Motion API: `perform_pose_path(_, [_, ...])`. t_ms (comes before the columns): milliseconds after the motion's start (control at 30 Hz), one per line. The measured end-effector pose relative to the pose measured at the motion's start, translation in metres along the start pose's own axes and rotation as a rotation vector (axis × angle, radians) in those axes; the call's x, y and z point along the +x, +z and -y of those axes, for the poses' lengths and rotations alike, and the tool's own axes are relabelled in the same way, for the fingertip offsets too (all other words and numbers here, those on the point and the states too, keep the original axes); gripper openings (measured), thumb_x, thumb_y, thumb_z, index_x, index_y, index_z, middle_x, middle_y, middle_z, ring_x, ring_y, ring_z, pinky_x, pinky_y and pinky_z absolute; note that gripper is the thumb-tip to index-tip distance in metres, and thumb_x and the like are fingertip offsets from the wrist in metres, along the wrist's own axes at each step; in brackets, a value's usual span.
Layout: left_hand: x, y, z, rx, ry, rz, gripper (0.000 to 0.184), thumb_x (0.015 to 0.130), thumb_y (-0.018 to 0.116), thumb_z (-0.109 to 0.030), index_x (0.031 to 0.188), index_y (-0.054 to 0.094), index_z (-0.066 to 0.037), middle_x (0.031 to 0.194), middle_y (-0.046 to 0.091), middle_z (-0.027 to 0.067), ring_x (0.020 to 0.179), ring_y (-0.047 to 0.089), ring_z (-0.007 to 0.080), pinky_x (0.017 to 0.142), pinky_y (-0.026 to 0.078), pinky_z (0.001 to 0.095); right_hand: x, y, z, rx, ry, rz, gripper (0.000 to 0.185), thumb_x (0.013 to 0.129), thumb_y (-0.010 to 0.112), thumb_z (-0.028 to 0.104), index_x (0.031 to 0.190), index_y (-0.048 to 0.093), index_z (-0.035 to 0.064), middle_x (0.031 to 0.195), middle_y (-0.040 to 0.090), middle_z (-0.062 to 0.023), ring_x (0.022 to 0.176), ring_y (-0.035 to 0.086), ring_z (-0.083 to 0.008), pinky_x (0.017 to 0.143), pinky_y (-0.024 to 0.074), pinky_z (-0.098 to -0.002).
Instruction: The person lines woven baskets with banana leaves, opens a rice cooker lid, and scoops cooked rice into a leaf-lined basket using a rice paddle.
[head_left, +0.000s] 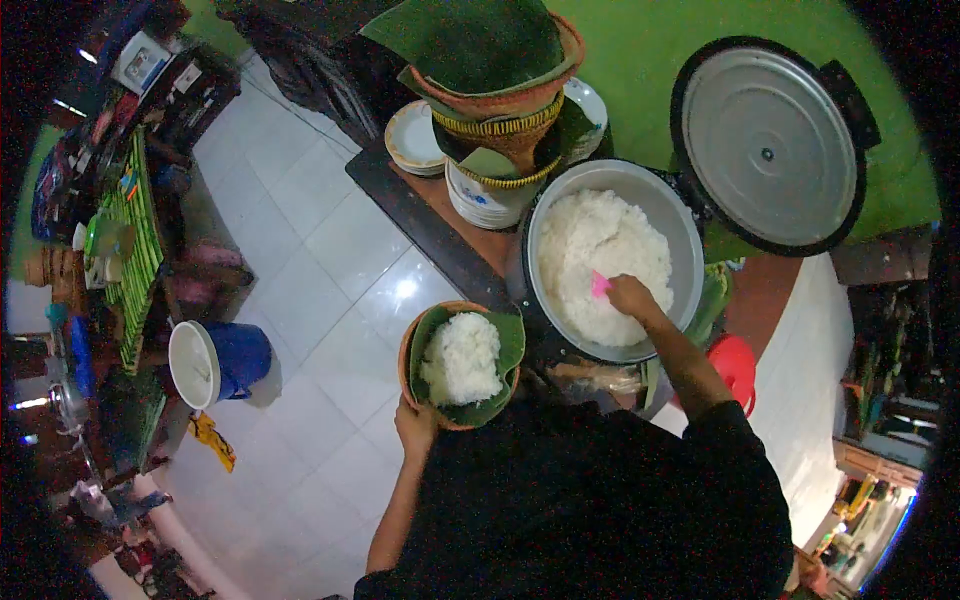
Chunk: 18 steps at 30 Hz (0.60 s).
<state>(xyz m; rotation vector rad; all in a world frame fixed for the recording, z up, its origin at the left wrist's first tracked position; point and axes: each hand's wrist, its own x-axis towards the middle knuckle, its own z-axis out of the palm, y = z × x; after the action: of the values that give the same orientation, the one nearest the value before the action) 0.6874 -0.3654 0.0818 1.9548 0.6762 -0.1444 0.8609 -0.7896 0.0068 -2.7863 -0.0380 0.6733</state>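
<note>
My left hand (pixel 417 428) grips the rim of a small woven basket (pixel 404 368) lined with green banana leaf (pixel 511 342). A mound of white rice (pixel 463 358) sits on the leaf. In my right hand (pixel 634 297) is a pink rice paddle (pixel 600 285), its blade partly sunk in the cooked rice (pixel 590 245) of a large rice cooker. The cooker's grey inner pot (pixel 687 235) is well filled. Its round lid (pixel 768 150) stands raised behind it.
Left of the cooker, leaf-lined baskets (pixel 500 115) are piled near stacked white plates (pixel 413 138) on a dark-edged table (pixel 430 225). A red plastic item (pixel 735 372) lies right of the cooker. On the tiled floor stands a blue bucket (pixel 242 360), with a yellow cloth-like item (pixel 212 441) close by.
</note>
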Motion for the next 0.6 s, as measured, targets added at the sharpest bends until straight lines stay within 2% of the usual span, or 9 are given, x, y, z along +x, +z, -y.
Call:
perform_pose_path(33, [0.0,0.0,0.007,-0.014,-0.014,0.01,0.03,0.075,0.046,-0.013,0.1,0.053,0.002,0.088,0.06,0.0213,0.084,0.058,0.033,0.073,0.044,0.0367,0.006,-0.002,0.003,-0.007,-0.124,0.098,0.028,0.077,0.048,0.027,0.085,0.06,0.0031,0.087,0.058,-0.0187,0.082,0.055,-0.035,0.074,0.0438,-0.0434])
perform_pose_path(133, [0.003,-0.001,0.01,0.018,-0.096,0.037,0.031,0.073,0.045,-0.011,0.1,0.053,0.003,0.088,0.06,0.0212,0.084,0.058,0.0329,0.073,0.044,0.0363,0.015,-0.013,0.033,0.004,-0.192,0.226,0.028,0.077,0.047,0.028,0.084,0.061,0.004,0.086,0.057,-0.0193,0.081,0.054,-0.0354,0.074,0.0436,-0.0431])
perform_pose_path(167, [0.002,-0.003,0.01,0.045,-0.133,0.045,0.032,0.073,0.045,-0.01,0.1,0.053,0.003,0.087,0.06,0.0212,0.084,0.058,0.0327,0.073,0.044,0.0361,0.018,-0.005,0.026,0.043,-0.319,0.083,0.03,0.076,0.049,0.029,0.084,0.062,0.0036,0.081,0.058,-0.0193,0.081,0.053,-0.0359,0.073,0.0438,-0.042])
perform_pose_path(267, [0.003,0.0,0.025,0.023,-0.15,0.02,0.032,0.071,0.045,-0.008,0.099,0.053,0.004,0.087,0.06,0.0204,0.082,0.059,0.0305,0.073,0.044,0.0354,0.02,-0.016,0.029,0.092,-0.198,0.295,0.031,0.075,0.053,0.031,0.082,0.062,0.0021,0.079,0.06,-0.0177,0.079,0.056,-0.031,0.071,0.0446,-0.0387])
perform_pose_path(367, [0.001,0.001,0.019,-0.042,-0.162,0.042,0.032,0.07,0.045,-0.007,0.099,0.053,0.005,0.086,0.061,0.0186,0.081,0.059,0.0278,0.072,0.044,0.0341,0.012,-0.016,0.03,0.327,-0.13,0.458,0.025,0.073,0.058,0.023,0.086,0.065,0.0034,0.073,0.062,-0.0159,0.066,0.055,-0.0183,0.064,0.0438,-0.03])
perform_pose_path(467, [-0.003,0.001,0.009,-0.104,-0.057,0.036,0.03,0.071,0.045,-0.005,0.098,0.052,0.006,0.085,0.061,0.0165,0.08,0.059,0.025,0.072,0.045,0.0328,-0.011,-0.016,0.038,0.484,-0.144,0.421,0.026,0.075,0.059,0.023,0.088,0.064,0.0009,0.071,0.062,-0.0107,0.064,0.051,-0.0134,0.062,0.0426,-0.0282])
perform_pose_path(500, [-0.002,0.001,0.008,-0.107,-0.074,0.042,0.03,0.071,0.045,-0.005,0.098,0.052,0.006,0.085,0.061,0.016,0.08,0.059,0.0244,0.072,0.045,0.0325,-0.017,-0.01,0.035,0.559,-0.186,0.339,0.029,0.078,0.059,0.027,0.091,0.063,0.0007,0.064,0.06,-0.0049,0.055,0.047,-0.011,0.053,0.0407,-0.027])
perform_pose_path(600, [0.0,0.0,0.01,-0.129,-0.116,0.048,0.028,0.072,0.044,-0.004,0.097,0.052,0.006,0.085,0.061,0.0148,0.079,0.059,0.0225,0.071,0.045,0.032,-0.031,-0.028,0.037,0.641,0.112,0.473,0.031,0.079,0.058,0.03,0.093,0.063,0.0029,0.058,0.054,-0.0009,0.047,0.039,-0.007,0.044,0.0351,-0.0244])
